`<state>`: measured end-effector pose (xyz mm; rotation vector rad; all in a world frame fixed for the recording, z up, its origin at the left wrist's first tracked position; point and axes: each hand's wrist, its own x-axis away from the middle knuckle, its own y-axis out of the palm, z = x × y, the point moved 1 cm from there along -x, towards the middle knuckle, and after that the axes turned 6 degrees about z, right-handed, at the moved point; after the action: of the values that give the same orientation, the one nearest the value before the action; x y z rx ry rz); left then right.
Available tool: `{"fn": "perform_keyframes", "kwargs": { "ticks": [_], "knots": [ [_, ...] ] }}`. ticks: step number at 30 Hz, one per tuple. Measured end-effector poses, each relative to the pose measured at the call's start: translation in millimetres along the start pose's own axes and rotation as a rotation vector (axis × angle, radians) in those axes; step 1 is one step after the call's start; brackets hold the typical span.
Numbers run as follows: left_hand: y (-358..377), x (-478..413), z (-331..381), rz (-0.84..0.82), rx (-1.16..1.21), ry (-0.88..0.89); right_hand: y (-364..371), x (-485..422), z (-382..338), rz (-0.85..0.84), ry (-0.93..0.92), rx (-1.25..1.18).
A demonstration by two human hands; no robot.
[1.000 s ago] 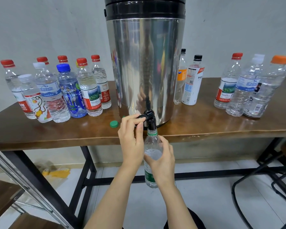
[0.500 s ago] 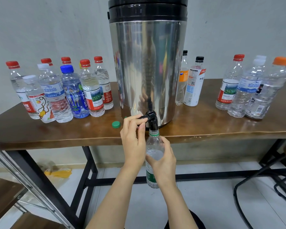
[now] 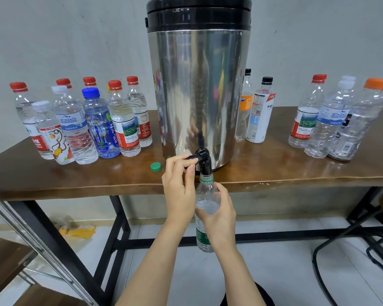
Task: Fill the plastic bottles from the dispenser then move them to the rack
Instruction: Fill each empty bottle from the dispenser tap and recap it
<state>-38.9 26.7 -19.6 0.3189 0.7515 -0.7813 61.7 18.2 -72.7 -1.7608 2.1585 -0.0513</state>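
Observation:
A tall steel dispenser (image 3: pixel 199 91) with a black lid stands on the wooden table (image 3: pixel 274 171). Its black tap (image 3: pixel 202 161) juts over the table's front edge. My left hand (image 3: pixel 179 186) pinches the tap lever. My right hand (image 3: pixel 217 214) grips a clear, green-labelled, uncapped bottle (image 3: pixel 205 195) upright, its mouth right under the spout. Water fills the bottle to about its shoulder. A green cap (image 3: pixel 156 166) lies on the table left of the tap.
Several capped bottles (image 3: pixel 91 122) stand in a cluster at the left of the table, two bottles (image 3: pixel 260 115) stand just right of the dispenser, and several more (image 3: pixel 336 120) at the far right. A metal rack frame (image 3: pixel 31 239) is at lower left, a black stool (image 3: pixel 363 250) at lower right.
The water level in the bottle has risen slightly. Both hands stay as they were; the view has shifted a little.

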Motion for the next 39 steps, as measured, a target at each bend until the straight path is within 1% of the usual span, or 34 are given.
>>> {"fn": "perform_keyframes", "kwargs": {
  "ticks": [39],
  "knots": [
    [0.3, 0.4, -1.3, 0.0, 0.008, 0.0, 1.6, 0.0, 0.2, 0.006, 0.007, -0.008]
  ]
}}
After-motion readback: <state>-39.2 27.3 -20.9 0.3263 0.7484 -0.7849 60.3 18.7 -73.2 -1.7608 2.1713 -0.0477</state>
